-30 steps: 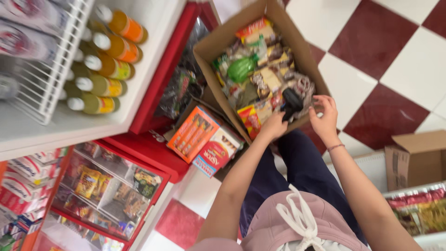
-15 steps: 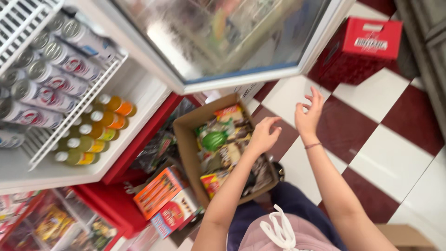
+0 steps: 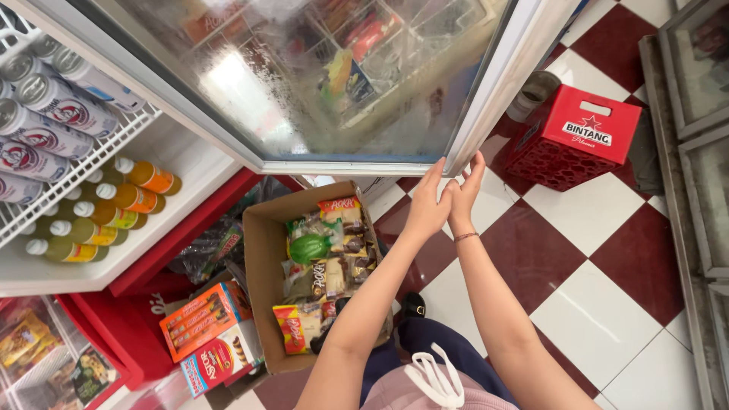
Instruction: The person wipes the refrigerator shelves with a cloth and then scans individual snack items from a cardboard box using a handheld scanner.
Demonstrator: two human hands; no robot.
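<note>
Glass fridge door (image 3: pixel 319 83) stands wide open, fogged; both hands, the left hand (image 3: pixel 427 209) and the right hand (image 3: pixel 465 190), meet its lower corner with flat, open fingers and hold nothing. Below, the cardboard box (image 3: pixel 266 250) is full of snack packets. Door contents blur behind condensation; the fingertips' contact is unclear.

Both hands, left hand (image 3: pixel 427 209) and right hand (image 3: pixel 465 191), meet at the fridge door (image 3: pixel 319 83) corner. Below-left of them sits the cardboard box (image 3: pixel 267 258) holding snack packets (image 3: pixel 334 254); a crate (image 3: pixel 577 137) stands to their right.
</note>
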